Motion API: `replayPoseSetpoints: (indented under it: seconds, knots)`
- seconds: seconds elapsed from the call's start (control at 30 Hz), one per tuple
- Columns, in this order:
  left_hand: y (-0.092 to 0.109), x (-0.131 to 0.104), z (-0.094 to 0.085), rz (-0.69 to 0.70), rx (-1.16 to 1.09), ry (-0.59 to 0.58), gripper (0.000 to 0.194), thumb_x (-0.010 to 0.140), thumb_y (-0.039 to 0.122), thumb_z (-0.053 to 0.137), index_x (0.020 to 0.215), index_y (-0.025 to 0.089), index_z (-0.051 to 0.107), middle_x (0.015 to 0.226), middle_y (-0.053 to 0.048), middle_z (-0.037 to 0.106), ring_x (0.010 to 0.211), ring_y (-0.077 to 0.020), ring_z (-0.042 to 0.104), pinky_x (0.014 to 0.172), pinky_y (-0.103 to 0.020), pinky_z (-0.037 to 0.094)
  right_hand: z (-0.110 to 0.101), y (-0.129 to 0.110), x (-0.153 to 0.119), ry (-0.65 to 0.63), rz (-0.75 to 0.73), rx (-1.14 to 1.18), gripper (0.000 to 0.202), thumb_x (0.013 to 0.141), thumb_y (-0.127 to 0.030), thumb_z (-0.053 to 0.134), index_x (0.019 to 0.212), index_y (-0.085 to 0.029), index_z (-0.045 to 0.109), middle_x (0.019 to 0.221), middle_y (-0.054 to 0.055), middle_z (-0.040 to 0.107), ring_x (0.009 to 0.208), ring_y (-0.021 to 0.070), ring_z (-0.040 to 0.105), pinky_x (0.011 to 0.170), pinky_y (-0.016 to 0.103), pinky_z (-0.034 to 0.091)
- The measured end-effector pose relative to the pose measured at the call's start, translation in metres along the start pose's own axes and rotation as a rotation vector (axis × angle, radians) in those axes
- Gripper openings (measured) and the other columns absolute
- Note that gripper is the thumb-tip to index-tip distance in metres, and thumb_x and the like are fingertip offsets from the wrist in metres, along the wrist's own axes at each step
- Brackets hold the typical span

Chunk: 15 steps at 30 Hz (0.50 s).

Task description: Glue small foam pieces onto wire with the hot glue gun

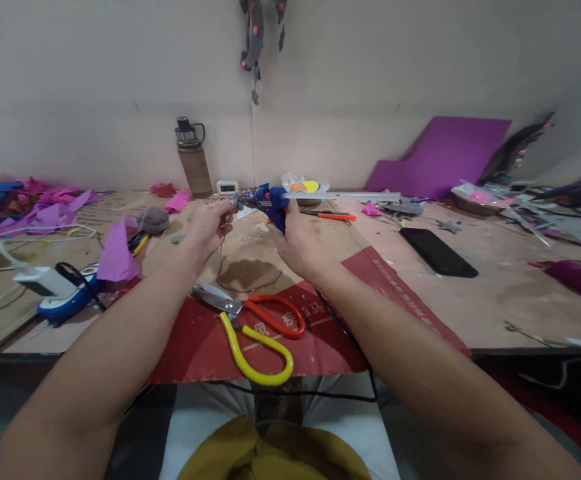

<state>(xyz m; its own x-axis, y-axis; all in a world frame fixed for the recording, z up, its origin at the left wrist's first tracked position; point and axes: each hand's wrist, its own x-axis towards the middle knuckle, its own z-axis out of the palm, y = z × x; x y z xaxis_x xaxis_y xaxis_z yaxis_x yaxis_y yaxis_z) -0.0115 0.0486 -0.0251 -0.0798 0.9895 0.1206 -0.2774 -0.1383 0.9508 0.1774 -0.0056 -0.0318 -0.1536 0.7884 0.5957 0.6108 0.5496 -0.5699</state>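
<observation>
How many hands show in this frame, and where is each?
2. The left hand is at the front end of the blue glue gun; the right hand grips the gun's handle. No other hands are visible.

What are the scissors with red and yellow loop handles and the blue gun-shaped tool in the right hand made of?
Scissors: blades look like shiny grey metal, catching light; handles seem smooth plastic or plastic-coated, with even, bright colour. Blue tool: probably smooth hard plastic, from its moulded look; the right hand partly covers it.
</observation>
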Motion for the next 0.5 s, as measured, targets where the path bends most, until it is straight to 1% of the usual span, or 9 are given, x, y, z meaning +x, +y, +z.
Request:
replayPoseSetpoints:
  seconds: [0.13,0.23,0.37,0.5]
  knots:
    - [0.0011,-0.0029,0.0021,0.028,-0.011,0.028,0.010,0.063,0.014,0.070,0.066,0.014,0.060,0.062,0.000,0.056,0.046,-0.0040,0.042,0.038,-0.015,0.027,-0.0008,-0.0022,0.0001,-0.008,0.020,-0.007,0.032,0.084,-0.023,0.047,0.116,-0.020,0.045,0.096,0.014,0.065,0.085,0.0285,0.063,0.076,0.043,0.050]
    - [0.0033,-0.0053,0.0038,0.028,-0.011,0.036,0.009,0.064,0.013,0.068,0.066,0.014,0.060,0.060,0.000,0.056,0.046,-0.0041,0.041,0.038,-0.015,0.027,-0.0007,-0.0027,0.0002,-0.020,0.036,-0.006,0.033,0.084,-0.023,0.047,0.116,-0.019,0.045,0.096,0.014,0.065,0.086,0.0290,0.064,0.077,0.044,0.050]
    - [0.0046,-0.0056,0.0043,0.016,-0.020,0.045,0.011,0.063,0.012,0.069,0.066,0.015,0.059,0.061,0.001,0.056,0.045,-0.0041,0.041,0.037,-0.015,0.027,-0.0004,-0.0023,0.0000,-0.016,0.021,0.009,0.035,0.084,-0.023,0.046,0.119,-0.020,0.044,0.096,0.012,0.065,0.086,0.0278,0.063,0.079,0.044,0.050]
    - [0.0040,-0.0037,0.0027,-0.008,-0.041,0.039,0.011,0.064,0.012,0.069,0.068,0.015,0.059,0.061,0.001,0.057,0.044,-0.0035,0.042,0.037,-0.015,0.027,-0.0022,-0.0058,-0.0010,-0.032,0.053,-0.001,0.036,0.084,-0.023,0.046,0.119,-0.017,0.044,0.102,0.016,0.065,0.090,0.0303,0.063,0.081,0.048,0.050]
